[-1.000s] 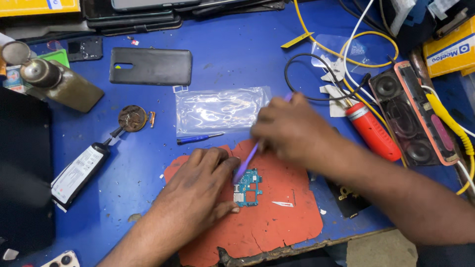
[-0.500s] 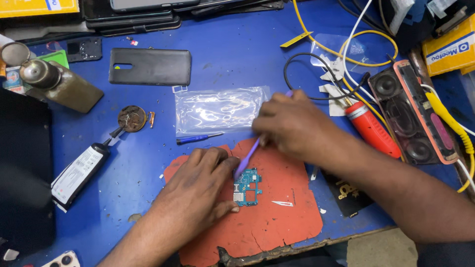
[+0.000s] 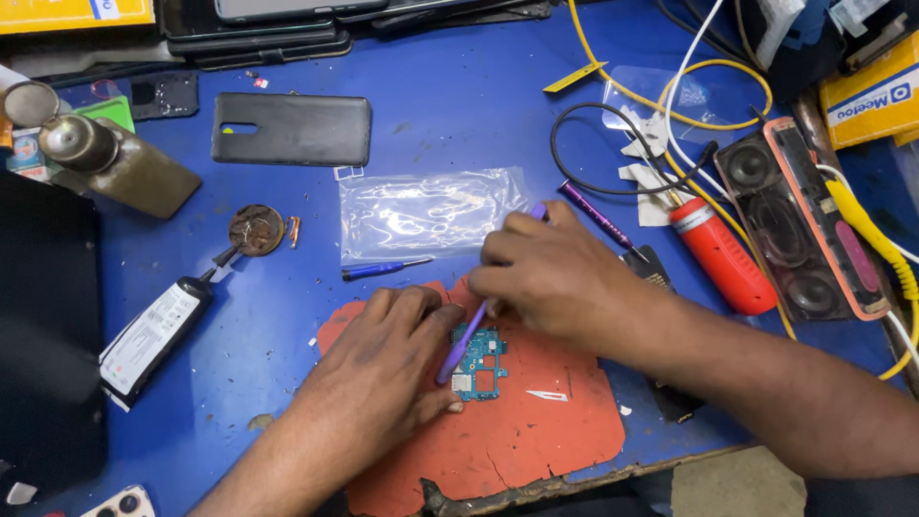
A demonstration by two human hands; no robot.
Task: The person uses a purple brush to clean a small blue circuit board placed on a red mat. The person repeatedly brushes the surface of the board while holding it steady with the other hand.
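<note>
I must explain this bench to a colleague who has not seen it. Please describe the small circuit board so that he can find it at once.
Start from the blue table, then find the worn orange mat at its near edge. The circuit board lies on the mat's upper middle, between the left hand and the right hand, under the tip of the purple tool. It alone is teal-green with small metal parts.

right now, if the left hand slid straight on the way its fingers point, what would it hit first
The left hand points up and right along the red mat. It would probably first meet the purple tool and the right hand holding it, just past the small circuit board.
</note>
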